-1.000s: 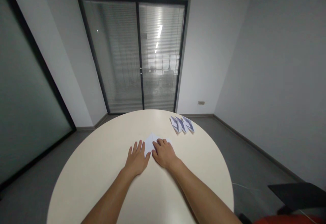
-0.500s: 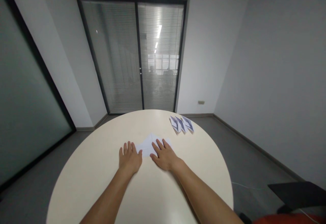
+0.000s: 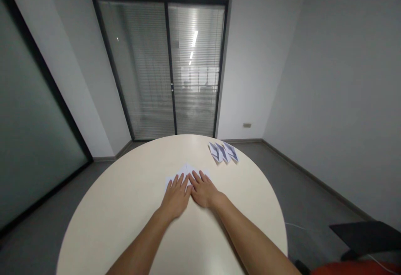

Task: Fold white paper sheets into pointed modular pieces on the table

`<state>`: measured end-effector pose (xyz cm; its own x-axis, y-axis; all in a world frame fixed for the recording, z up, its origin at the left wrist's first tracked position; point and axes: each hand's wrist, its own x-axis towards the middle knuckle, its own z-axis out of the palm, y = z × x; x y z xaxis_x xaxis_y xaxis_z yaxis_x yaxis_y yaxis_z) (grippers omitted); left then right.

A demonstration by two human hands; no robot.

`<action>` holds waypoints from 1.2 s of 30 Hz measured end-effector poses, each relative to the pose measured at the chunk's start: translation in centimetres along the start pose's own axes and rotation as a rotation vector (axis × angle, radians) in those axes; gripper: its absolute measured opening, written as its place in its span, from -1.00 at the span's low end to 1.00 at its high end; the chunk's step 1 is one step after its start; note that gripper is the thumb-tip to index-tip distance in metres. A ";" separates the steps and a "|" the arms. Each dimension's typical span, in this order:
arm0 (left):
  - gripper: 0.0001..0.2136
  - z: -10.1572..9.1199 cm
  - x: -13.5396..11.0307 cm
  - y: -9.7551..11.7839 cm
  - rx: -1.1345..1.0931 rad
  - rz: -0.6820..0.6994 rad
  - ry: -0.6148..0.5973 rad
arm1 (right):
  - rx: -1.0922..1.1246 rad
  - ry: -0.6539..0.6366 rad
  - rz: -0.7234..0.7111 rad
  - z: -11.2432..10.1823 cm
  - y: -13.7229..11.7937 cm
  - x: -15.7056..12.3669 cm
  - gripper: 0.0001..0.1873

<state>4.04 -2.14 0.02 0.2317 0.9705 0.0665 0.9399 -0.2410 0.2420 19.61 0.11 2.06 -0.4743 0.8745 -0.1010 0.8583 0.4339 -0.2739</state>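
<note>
A folded white sheet of paper lies on the round cream table, its pointed top facing away from me. My left hand lies flat on the paper's left half with its fingers stretched out. My right hand lies flat on the right half, fingers extended too. The two hands touch side by side at the paper's middle. Most of the sheet is hidden beneath them.
Three folded paper pieces with dark markings lie in a row near the table's far right edge. Beyond the table stands a glass sliding door with blinds. A dark object sits low on the right.
My left hand, which had slid off to the left of the paper half a second ago, has come back right onto the sheet beside my right hand.
</note>
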 end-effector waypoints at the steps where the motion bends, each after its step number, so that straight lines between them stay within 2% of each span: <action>1: -0.43 0.0 0.0 -0.3 0.008 0.003 0.002 | 0.009 -0.020 0.019 -0.1 0.0 0.0 -0.28; 4: -0.41 0.1 0.0 -1.2 0.022 0.008 0.026 | 0.038 -0.044 0.080 -0.4 0.5 0.2 -0.24; 7: -0.44 0.3 0.0 -1.6 0.047 0.005 0.064 | 0.054 0.007 0.101 -0.8 1.3 0.2 -0.26; 9: -0.45 0.3 0.0 -1.5 0.067 -0.011 0.093 | 0.043 0.077 0.053 -1.3 1.8 0.0 -0.33; 13: -0.47 0.3 -0.1 -1.1 0.102 -0.079 0.169 | 0.005 0.197 -0.145 -2.4 2.0 -0.4 -0.63; 16: -0.48 0.0 -0.1 -1.1 0.115 -0.071 0.222 | 0.001 0.237 -0.190 -2.8 1.8 -0.6 -0.71; 25: -0.51 -0.3 -0.1 -1.4 0.076 0.014 0.225 | 0.219 0.229 -0.279 -1.9 2.1 0.1 -0.68; 30: -0.46 -0.7 -0.6 -1.4 0.044 0.037 0.174 | 0.208 0.437 -0.193 -1.4 3.6 0.7 -0.62; 36: -0.48 -1.3 -0.8 -1.0 -0.016 0.022 0.163 | 0.253 0.370 -0.209 -0.5 4.9 1.3 -0.59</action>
<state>2.55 -2.70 0.98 0.2071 0.9513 0.2282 0.9305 -0.2636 0.2545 23.36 3.46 1.09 -0.4907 0.8126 0.3144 0.6563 0.5821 -0.4800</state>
